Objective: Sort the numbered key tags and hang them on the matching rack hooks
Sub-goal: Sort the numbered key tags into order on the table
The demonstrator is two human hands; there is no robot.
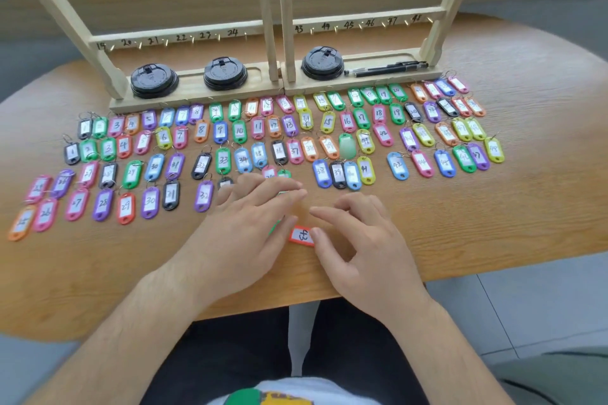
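Centrally, near lower table edge: red tag 43 laid flat, touched at right end by thumb of right hand; fingers loosely bent, nothing gripped. Left hand held palm-down just left of it, fingers fairly straight, nothing gripped; green tag partly hidden beneath. Other tags laid in numbered rows across middle of frame. Rack stood at top, hooks numbered. Black lids and pens kept in rack base.
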